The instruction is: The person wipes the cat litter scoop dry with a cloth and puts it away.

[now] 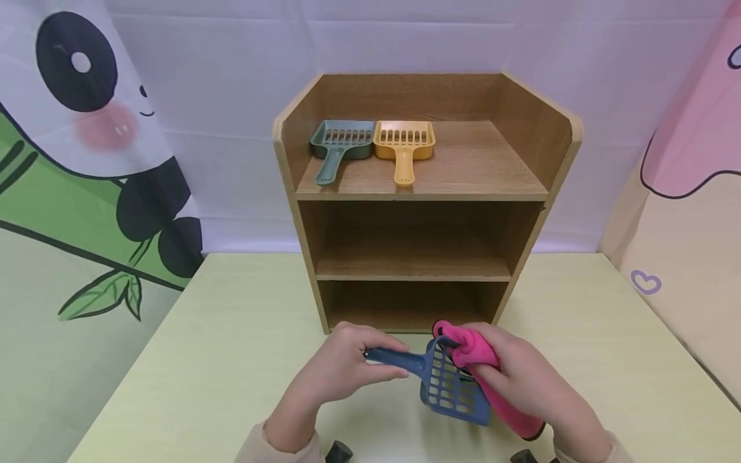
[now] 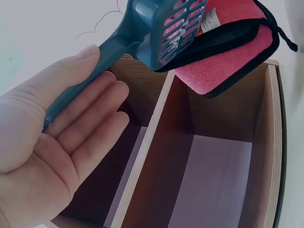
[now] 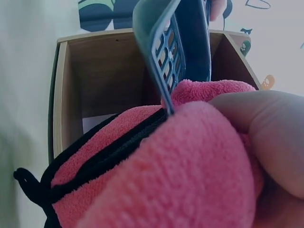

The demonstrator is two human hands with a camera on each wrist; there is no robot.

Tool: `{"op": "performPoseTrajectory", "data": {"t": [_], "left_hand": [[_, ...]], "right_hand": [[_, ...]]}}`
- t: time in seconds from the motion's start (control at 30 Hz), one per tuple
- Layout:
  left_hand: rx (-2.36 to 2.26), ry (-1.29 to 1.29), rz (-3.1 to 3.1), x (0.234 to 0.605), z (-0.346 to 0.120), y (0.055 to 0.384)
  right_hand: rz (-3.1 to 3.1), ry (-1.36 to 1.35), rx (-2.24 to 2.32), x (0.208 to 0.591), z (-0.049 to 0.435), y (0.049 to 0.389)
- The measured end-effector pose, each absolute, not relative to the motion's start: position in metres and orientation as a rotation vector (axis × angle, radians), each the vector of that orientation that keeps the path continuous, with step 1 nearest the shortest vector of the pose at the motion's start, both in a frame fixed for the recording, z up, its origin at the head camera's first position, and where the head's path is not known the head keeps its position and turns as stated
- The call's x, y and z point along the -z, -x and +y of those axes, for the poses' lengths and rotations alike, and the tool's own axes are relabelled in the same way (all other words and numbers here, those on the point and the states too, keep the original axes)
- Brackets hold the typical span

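A blue slotted litter scoop (image 1: 454,389) is held above the table, tilted, its handle pointing left. My left hand (image 1: 347,363) pinches the handle end between thumb and fingers; in the left wrist view the scoop's handle (image 2: 111,52) lies under the thumb. My right hand (image 1: 515,370) grips a pink cloth (image 1: 475,347) with dark edging, bunched against the scoop's rim and side. Seen from the right wrist, the folded cloth (image 3: 190,166) covers part of the scoop's edge (image 3: 164,90), and most of the right fingers are hidden.
Behind the hands stands a wooden shelf unit (image 1: 413,280). On its top board a green scoop (image 1: 341,138) and a yellow scoop (image 1: 404,141) lie side by side toward the left. The pale table (image 1: 243,308) extends around it, with a printed curtain (image 1: 231,128) behind.
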State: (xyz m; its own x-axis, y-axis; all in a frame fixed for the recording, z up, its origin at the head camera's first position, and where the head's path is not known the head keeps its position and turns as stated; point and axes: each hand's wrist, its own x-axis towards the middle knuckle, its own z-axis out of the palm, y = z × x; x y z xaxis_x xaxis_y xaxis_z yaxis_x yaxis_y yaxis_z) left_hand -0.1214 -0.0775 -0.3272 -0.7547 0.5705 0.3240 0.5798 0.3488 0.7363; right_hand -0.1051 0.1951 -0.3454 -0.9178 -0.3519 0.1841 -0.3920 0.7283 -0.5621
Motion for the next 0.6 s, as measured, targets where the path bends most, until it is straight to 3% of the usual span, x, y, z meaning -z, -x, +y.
{"op": "performPoseTrajectory", "data": {"t": [0.37, 0.6], "left_hand": [[1.401, 1.227, -2.589, 0.334, -0.064, 0.12], [1.312, 1.234, -2.502, 0.33, -0.066, 0.118]], "right_hand": [[-2.807, -0.766, -0.986, 0.35, 0.186, 0.101], [-2.817, -0.658, -0.86, 0.347, 0.189, 0.103]]}}
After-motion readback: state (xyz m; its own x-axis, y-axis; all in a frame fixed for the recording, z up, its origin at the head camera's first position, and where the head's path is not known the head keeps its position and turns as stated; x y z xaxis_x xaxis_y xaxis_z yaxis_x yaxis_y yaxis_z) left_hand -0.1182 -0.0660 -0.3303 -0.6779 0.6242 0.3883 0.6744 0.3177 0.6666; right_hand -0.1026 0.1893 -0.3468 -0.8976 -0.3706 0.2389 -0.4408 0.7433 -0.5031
